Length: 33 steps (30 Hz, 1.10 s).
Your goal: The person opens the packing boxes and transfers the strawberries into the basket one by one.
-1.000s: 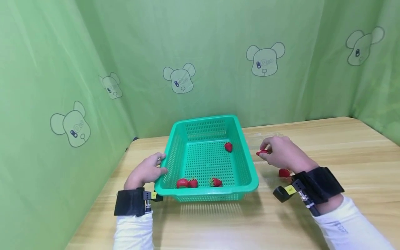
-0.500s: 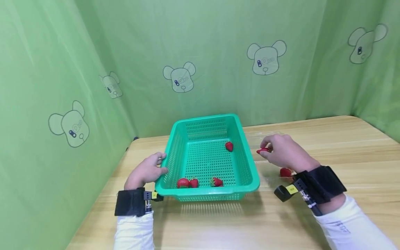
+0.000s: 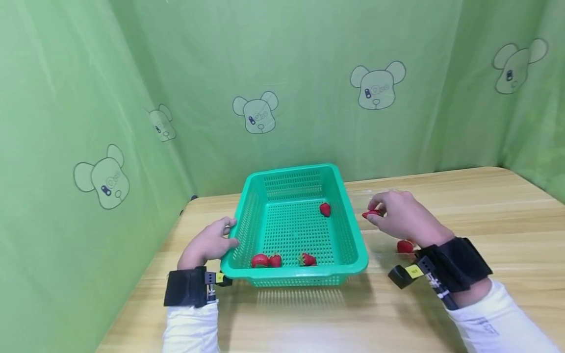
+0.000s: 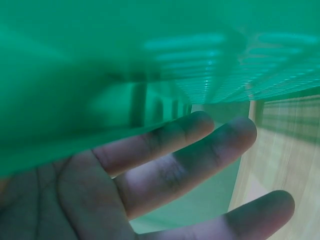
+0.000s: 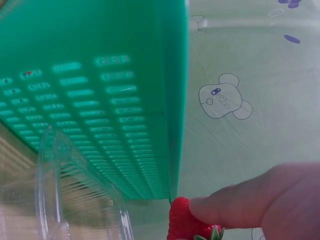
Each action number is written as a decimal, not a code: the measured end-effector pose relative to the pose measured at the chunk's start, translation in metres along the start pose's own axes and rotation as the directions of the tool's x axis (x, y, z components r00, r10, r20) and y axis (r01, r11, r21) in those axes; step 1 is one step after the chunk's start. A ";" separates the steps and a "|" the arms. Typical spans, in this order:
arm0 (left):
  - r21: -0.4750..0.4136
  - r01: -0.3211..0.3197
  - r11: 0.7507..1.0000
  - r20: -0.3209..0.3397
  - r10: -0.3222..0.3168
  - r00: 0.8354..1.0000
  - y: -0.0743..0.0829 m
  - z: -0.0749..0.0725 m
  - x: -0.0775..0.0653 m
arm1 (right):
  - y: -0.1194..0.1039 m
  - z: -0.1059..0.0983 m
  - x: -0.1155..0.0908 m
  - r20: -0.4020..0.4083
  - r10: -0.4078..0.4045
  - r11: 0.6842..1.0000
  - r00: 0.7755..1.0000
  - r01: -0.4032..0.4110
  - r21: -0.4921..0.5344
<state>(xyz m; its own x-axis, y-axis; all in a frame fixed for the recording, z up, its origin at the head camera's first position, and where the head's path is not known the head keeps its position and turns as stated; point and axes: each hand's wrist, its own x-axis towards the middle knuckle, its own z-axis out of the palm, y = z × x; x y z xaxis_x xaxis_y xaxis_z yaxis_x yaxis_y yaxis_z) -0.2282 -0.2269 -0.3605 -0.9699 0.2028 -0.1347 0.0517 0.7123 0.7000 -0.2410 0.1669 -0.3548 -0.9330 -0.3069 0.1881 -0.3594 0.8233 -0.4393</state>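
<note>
In the head view, a green plastic basket [image 3: 300, 231] with perforated walls holds several red strawberries, one of them [image 3: 324, 209] by the right wall. My left hand [image 3: 209, 241] grips its left rim, thumb over the edge. Three fingers [image 4: 185, 175] extend below the rim in the left wrist view. To the right of the basket, my right hand [image 3: 399, 214] pinches a strawberry [image 3: 372, 214] between thumb and fingertips. Its green leaves show in the right wrist view. Under this hand lies a clear plastic box [image 5: 52, 185]. Another strawberry [image 3: 404, 246] is near the right wrist.
The wooden table [image 3: 300, 318] bears everything. A green curtain [image 3: 309, 132] with bear-head prints stands behind and along the left side. Each wrist wears a black strap [image 3: 461, 264] with a small camera.
Both hands keep their places and holds; the strawberry stays pinched in the right hand. Only the head view shifts very slightly.
</note>
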 end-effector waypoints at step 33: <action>-0.027 0.016 0.999 -0.013 -0.016 1.000 0.002 0.002 -0.001 | -0.017 -0.007 -0.008 -0.057 -0.022 0.999 0.998 0.024 0.024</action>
<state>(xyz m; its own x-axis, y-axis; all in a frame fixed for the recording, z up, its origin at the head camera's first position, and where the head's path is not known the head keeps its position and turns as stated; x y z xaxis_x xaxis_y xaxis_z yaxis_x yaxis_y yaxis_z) -0.2267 -0.2250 -0.3604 -0.9736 0.1827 -0.1370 0.0298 0.6967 0.7168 -0.2273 0.1590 -0.3423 -0.9221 -0.2977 0.2472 -0.3818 0.8039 -0.4561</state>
